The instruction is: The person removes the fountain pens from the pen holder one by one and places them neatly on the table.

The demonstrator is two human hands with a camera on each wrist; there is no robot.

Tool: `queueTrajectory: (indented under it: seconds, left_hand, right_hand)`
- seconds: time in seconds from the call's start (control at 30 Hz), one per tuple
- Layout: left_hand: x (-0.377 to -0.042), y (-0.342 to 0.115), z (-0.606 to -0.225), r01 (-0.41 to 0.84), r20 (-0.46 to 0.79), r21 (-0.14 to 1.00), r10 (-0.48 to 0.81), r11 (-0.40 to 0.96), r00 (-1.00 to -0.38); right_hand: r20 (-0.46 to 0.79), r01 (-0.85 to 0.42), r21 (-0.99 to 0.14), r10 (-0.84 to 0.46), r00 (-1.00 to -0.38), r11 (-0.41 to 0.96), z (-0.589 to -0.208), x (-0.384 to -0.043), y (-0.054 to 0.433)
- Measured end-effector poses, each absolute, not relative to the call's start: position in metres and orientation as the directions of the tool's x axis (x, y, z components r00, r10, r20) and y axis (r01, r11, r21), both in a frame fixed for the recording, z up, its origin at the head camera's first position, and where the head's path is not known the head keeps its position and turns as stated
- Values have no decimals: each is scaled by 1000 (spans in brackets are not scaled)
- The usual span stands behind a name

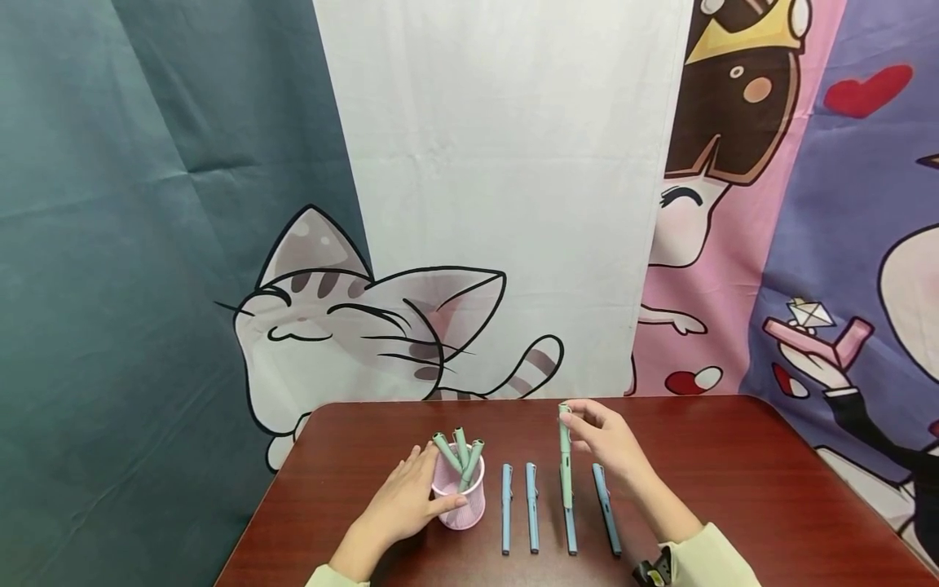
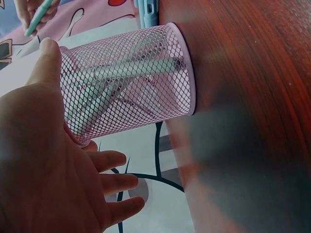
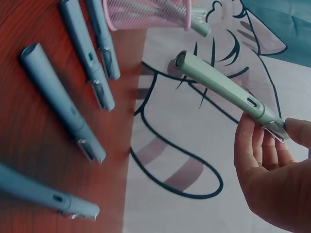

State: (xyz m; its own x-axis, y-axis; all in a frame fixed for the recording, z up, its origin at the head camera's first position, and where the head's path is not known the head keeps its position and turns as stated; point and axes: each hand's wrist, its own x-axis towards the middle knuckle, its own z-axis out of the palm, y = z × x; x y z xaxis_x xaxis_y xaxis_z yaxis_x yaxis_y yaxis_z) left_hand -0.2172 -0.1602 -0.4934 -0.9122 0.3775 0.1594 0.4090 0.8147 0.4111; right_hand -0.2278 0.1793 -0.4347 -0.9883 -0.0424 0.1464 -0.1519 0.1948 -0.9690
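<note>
With thumb and fingertips, my right hand pinches a light green fountain pen near its clip end. It hangs nearly upright in the head view, overlapping one blue pen. My left hand spreads around a pink mesh pen cup, thumb along one side by the rim and the other fingers loosely extended on the far side. Three green pens lean inside that upright cup. Right of the cup, several blue pens lie in a row on the table, clips toward the back.
The reddish-brown wooden table ends at a cartoon-printed cloth backdrop. A dark watch-like band sits at the right wrist, by a pale green sleeve. The rightmost blue pen lies at a slight slant.
</note>
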Motion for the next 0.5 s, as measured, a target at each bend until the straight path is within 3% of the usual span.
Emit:
queueTrajectory:
  seconds: [0.5]
  left_hand:
    - [-219,-161,-496,406,158,406,375,819,-914]
  right_hand:
    - [111,-115,-966,-28,-993,233,-449,-222,215]
